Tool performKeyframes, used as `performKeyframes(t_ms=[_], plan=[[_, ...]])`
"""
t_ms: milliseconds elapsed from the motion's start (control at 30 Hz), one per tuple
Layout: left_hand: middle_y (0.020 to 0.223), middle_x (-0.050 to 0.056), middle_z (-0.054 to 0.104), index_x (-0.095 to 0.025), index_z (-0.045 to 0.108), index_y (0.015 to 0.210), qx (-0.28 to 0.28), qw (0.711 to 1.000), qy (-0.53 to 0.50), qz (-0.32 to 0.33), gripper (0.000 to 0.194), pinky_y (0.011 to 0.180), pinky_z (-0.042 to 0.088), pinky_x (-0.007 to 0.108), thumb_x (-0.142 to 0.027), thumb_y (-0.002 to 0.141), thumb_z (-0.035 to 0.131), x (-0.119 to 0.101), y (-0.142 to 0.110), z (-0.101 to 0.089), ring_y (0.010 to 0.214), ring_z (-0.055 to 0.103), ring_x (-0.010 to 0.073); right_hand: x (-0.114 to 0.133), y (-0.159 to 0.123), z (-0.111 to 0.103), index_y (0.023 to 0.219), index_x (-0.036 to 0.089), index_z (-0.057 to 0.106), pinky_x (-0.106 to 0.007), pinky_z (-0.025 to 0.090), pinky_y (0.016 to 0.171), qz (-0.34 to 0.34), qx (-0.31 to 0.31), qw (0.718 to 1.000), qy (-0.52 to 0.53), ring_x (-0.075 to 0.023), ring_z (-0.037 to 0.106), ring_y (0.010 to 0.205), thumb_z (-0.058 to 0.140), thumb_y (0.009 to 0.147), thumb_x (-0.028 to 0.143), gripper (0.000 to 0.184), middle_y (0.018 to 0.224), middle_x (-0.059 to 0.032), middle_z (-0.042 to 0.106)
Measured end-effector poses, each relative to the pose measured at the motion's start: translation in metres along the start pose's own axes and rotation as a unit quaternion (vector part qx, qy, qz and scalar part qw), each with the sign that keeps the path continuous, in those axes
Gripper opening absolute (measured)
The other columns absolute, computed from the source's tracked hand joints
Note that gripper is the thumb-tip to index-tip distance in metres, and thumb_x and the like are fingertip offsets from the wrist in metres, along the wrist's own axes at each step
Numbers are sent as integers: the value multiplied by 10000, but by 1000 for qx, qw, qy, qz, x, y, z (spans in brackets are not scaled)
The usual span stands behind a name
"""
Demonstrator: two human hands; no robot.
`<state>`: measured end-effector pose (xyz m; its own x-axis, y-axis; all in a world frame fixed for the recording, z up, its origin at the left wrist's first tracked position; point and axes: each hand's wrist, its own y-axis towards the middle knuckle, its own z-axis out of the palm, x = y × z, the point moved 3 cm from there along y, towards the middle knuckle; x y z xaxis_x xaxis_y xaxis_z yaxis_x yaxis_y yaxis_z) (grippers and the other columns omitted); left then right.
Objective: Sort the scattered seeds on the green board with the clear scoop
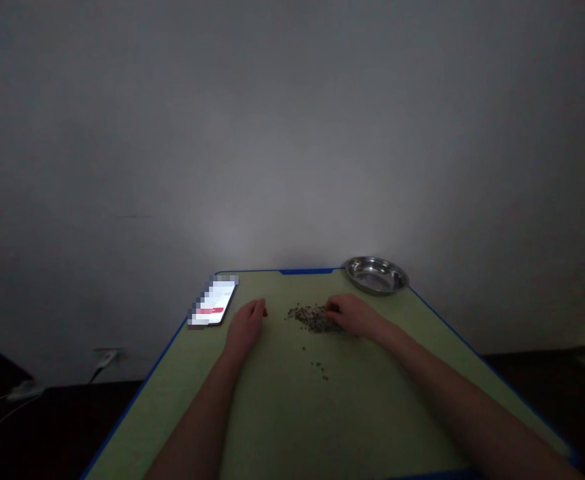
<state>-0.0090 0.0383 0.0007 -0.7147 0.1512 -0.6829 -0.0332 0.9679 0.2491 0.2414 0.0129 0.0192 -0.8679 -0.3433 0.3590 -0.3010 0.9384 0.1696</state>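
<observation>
A loose pile of small dark and pale grains, like mixed beans or seeds (315,321), lies spread on the green tabletop (277,413). My right hand (350,313) is at the pile's right side, fingers curled down in a pinch among the grains; what lies between the fingertips is too small to make out. To the left of the pile, my left hand (246,325) rests on the table with its fingers curled together. Its inner side is hidden, so I cannot tell whether it holds anything. A few stray grains (321,368) lie nearer to me.
A shallow round metal bowl (376,276) stands at the far right corner. On the far left lies a phone (216,303) with a lit screen. The blue-edged table meets a grey wall (292,133). Cables (20,393) run near the floor at left.
</observation>
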Motion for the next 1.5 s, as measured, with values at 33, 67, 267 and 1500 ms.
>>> performKeyframes(t_ms=[33, 67, 267, 1500], plan=[[671, 36, 596, -186, 557, 644, 1, 1000, 0, -3, 444, 590, 341, 279, -469, 832, 271, 0, 0, 0, 668, 543, 187, 2, 3, 1, 856, 165, 679, -248, 393, 678, -1, -4, 1000, 1, -160, 595, 756, 582, 824, 266, 144, 839, -60, 694], [675, 35, 596, -186, 557, 648, 1, 1000, 1, -5, 444, 589, 340, 280, -472, 833, 271, 0, 0, 0, 673, 544, 189, 3, 5, 1, 863, 164, 678, -250, 395, 688, -1, -7, 1000, 2, -161, 596, 766, 578, 828, 266, 146, 849, -63, 694], [674, 33, 599, -186, 555, 649, 1, 1000, -6, -6, 443, 599, 346, 281, -475, 835, 275, 1, -1, 0, 685, 551, 191, 5, 9, -1, 865, 154, 673, -256, 399, 684, -4, -8, 1000, 8, -165, 592, 759, 578, 826, 257, 146, 841, -72, 690], [694, 39, 607, -188, 556, 642, 0, 1000, -3, -5, 438, 600, 333, 280, -466, 841, 282, 1, 0, 3, 692, 545, 189, -42, -75, -31, 711, 161, 628, -248, 379, 566, 49, 87, 993, 66, -150, 547, 633, 553, 762, 234, 117, 682, -19, 619]])
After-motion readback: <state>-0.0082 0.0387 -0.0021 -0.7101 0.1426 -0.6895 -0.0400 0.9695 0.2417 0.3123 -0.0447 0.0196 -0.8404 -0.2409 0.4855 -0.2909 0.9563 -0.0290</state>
